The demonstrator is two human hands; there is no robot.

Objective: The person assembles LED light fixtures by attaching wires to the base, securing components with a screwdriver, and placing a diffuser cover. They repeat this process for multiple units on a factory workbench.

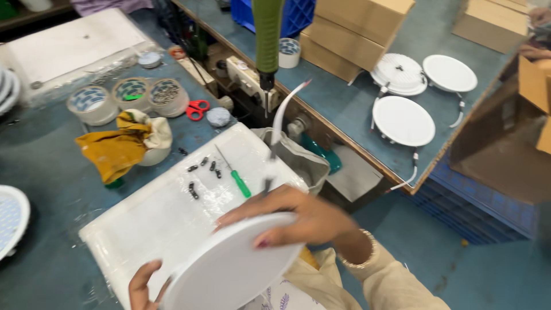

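Observation:
A round white panel light is tilted above the near edge of a white foam board. My right hand grips its upper rim, fingers spread over the face. My left hand holds its lower left edge from underneath. A white cable rises from behind the light. On the board lie a green-handled screwdriver and several small black clips. A green electric screwdriver hangs above the board.
Tape rolls, red scissors and a yellow cloth sit at the left. Three finished white lights and cardboard boxes occupy the far bench. Another light shows at the left edge. A grey bag hangs between benches.

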